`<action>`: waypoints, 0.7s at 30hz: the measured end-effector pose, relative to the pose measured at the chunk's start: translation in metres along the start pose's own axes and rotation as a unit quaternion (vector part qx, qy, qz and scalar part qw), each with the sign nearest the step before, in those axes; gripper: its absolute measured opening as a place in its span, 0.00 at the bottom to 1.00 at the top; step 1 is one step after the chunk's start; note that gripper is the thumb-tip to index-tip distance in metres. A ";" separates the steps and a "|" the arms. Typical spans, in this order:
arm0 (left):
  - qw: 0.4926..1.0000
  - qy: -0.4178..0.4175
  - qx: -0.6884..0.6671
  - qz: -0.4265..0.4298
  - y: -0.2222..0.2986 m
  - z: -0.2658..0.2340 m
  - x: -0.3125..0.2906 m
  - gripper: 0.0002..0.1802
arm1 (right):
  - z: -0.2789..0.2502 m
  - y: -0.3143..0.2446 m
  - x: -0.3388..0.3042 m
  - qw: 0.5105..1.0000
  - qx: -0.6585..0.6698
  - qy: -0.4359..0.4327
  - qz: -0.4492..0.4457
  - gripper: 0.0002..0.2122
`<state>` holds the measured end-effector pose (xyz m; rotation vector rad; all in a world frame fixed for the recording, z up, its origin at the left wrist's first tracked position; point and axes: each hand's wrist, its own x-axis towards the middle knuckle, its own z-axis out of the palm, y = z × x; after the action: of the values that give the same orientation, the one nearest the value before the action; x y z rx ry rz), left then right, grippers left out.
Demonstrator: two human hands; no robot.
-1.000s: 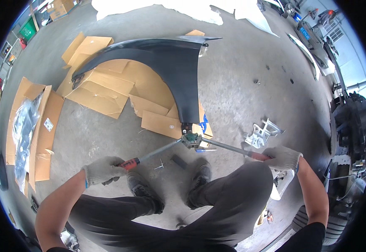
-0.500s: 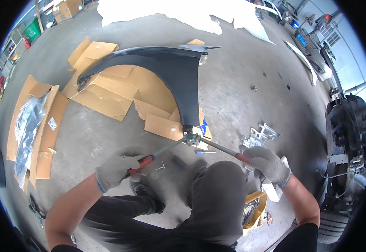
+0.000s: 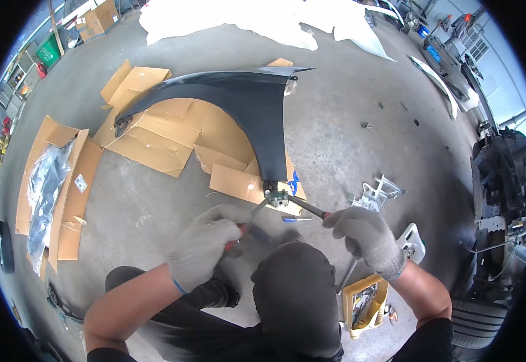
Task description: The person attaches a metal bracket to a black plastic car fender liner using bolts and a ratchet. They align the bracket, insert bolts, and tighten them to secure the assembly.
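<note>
Both of my hands wear pale knit work gloves and grip a long two-handled lever tool (image 3: 306, 206) with red grips. My left hand (image 3: 202, 248) is wrapped around its left handle. My right hand (image 3: 367, 238) closes round the end of the right handle. The two handles meet at a small metal head (image 3: 277, 198) against the lower tip of a dark car fender (image 3: 267, 120). How its jaws sit on the tip is too small to tell. The curved fender lies across opened cardboard (image 3: 154, 142) on the floor.
A long cardboard box (image 3: 70, 199) with plastic-wrapped contents stands at left. A blue screwdriver (image 3: 296, 219) lies before my knee. At right are a yellow tool container (image 3: 350, 314), a white metal bracket (image 3: 374, 192), a tire (image 3: 480, 326) and exposed car parts (image 3: 504, 175).
Both handles have come closer together. My left hand has swung right and my right hand slightly left. My knee has shifted left and lower, while the fender is nearly unmoved.
</note>
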<state>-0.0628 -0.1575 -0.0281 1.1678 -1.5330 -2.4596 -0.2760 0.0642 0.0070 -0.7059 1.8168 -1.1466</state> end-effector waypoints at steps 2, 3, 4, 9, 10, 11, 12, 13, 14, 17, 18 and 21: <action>0.997 -0.017 0.029 0.066 0.004 0.009 0.003 0.15 | 0.013 -0.001 0.006 0.998 -0.062 -0.011 0.003 0.07; 0.993 -0.032 0.044 0.110 0.007 0.012 0.007 0.14 | 0.016 -0.006 0.008 0.997 -0.027 -0.037 0.057 0.06; 0.990 -0.044 0.054 0.122 0.012 0.019 0.010 0.13 | 0.025 -0.002 0.010 0.995 -0.095 -0.027 -0.020 0.05; 0.983 -0.006 0.133 0.126 0.023 0.066 0.015 0.07 | 0.045 0.001 0.035 0.897 -0.337 -0.011 -0.286 0.10; 0.977 0.022 0.160 0.138 0.019 0.071 0.014 0.06 | 0.045 -0.002 0.038 0.854 -0.390 0.000 -0.343 0.10; 0.971 0.018 0.153 0.184 0.012 0.068 0.014 0.05 | 0.041 -0.008 0.037 0.880 -0.368 -0.037 -0.297 0.09; 0.971 0.016 0.162 0.175 0.014 0.070 0.012 0.05 | 0.041 -0.006 0.036 0.876 -0.373 -0.017 -0.304 0.08; 0.971 0.014 0.171 0.167 0.022 0.073 0.010 0.05 | 0.043 -0.003 0.036 0.872 -0.378 0.002 -0.310 0.07; 0.971 0.012 0.179 0.159 0.026 0.076 0.010 0.05 | 0.046 -0.001 0.036 0.867 -0.384 0.022 -0.316 0.08; 0.975 0.013 0.163 0.152 0.016 0.067 0.015 0.07 | 0.056 -0.031 0.028 0.959 -0.263 -0.004 -0.106 0.09; 0.970 0.004 0.175 0.171 0.017 0.063 0.015 0.07 | 0.055 -0.036 0.027 0.970 -0.234 -0.013 -0.061 0.10; 0.968 -0.034 0.183 0.170 0.028 0.043 0.018 0.07 | 0.033 -0.027 0.026 0.944 -0.291 -0.062 -0.144 0.10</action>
<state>-0.1113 -0.1463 -0.0069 0.7691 -2.0711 -2.0709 -0.2592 0.0181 0.0155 -1.3898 1.9976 -0.7040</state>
